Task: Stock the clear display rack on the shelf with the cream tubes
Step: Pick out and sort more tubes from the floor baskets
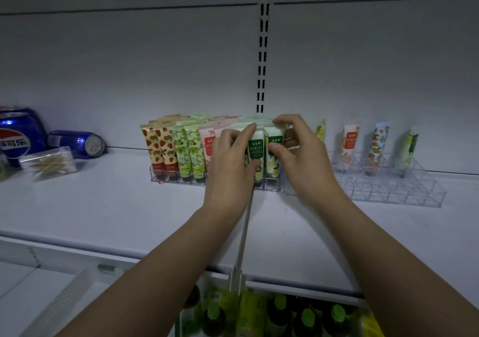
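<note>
Both hands pinch green-labelled cream tubes (259, 152) standing in a full clear rack (181, 178) on the shelf (116, 207): left hand (230, 160), right hand (298, 155). The tubes look light, soft and slippery; best held mid-body. Right of the hands, a second rack (394, 188) is mostly empty. Far left lie cans (77, 143).

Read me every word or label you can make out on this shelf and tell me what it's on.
"可乐", part of a longer name: upright blue can.
"XIYING": foot of the strawberry tubes and the lime tubes.
Green labels on the white tubes in both hands: too blurred.
Lying can, orange-label tube: unreadable.
</note>
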Demonstrator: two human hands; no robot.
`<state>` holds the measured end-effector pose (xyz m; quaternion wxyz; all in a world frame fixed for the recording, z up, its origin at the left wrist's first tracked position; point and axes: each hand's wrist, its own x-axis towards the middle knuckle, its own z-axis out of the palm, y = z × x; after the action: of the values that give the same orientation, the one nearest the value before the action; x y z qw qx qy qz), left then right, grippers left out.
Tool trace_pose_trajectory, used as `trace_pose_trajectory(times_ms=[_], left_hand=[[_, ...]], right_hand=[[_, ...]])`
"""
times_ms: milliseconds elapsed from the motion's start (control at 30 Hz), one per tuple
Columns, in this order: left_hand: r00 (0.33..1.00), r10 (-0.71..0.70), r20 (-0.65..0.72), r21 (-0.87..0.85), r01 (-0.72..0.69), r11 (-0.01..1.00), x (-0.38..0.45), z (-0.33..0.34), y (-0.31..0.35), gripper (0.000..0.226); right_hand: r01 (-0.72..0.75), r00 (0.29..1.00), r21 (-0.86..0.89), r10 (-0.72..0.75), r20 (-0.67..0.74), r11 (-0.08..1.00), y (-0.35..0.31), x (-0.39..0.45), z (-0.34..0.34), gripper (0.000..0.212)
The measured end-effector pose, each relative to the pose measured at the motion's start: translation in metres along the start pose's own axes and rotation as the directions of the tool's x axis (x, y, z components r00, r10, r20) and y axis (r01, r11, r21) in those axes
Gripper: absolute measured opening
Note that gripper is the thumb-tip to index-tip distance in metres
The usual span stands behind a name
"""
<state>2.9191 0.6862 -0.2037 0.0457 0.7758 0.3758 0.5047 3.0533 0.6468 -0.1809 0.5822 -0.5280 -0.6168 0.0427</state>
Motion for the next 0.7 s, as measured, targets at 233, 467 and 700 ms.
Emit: trace_pose_trajectory(times_ms=[233,467,700], left_hand=[[1.000,-0.019,-0.013,-0.008,0.019,1.000,0.001,-0.001,-0.003,0.067],[1.000,0.005,-0.024,0.046,-0.004,0.999,-0.001,-0.004,-0.002,0.068],[0.999,-0.038,0.007,0.130,0.037,0.991,-0.016,-0.054,0.020,0.049]], right_hand=[[-0.007,1.000,-0.076,0.009,0.022,0.997,0.008,0.004,0.002,0.034],[-0.003,1.000,-0.018,0.003,0.022,1.000,0.007,-0.002,-0.001,0.045],[-0.094,0.993,-0.205,0.076,-0.093,0.974,-0.030,-0.020,-0.033,0.027]])
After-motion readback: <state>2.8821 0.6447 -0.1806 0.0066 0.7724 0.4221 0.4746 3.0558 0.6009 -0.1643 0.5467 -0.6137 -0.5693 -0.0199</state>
